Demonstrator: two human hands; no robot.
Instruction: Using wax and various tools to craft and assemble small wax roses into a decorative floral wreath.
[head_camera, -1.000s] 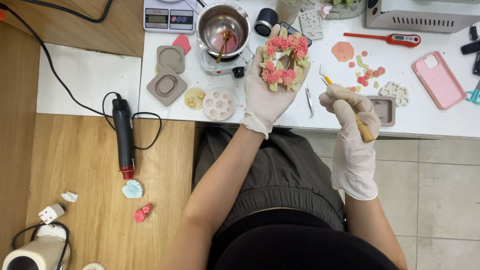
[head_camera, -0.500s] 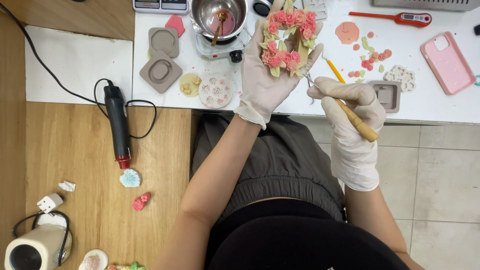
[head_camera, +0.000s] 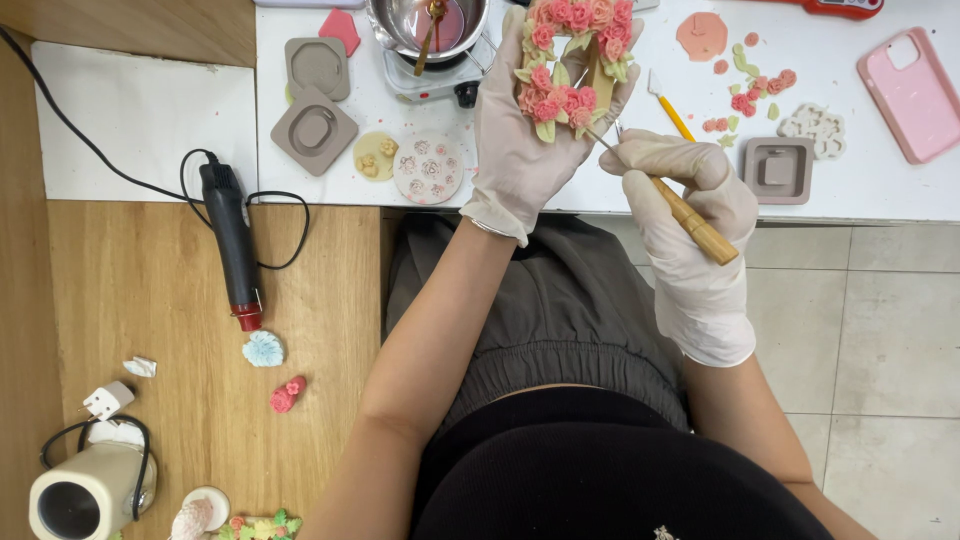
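The gloved left hand (head_camera: 525, 130) cradles a flower-covered frame (head_camera: 570, 60) in its palm, fingers curled around it, held above the white table (head_camera: 600, 190). The gloved right hand (head_camera: 690, 215) grips a wooden-handled tool (head_camera: 690, 217), its thin metal tip touching the frame's lower edge. Behind sit a metal pot (head_camera: 425, 25), grey moulds (head_camera: 315, 130) and a pink phone (head_camera: 910, 95). A black heat gun (head_camera: 232, 245) lies on the wooden surface to the left.

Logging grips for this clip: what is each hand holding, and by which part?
Left hand cradles the flower wreath from underneath, in the palm. Right hand grips the wooden-handled tool mid-handle.
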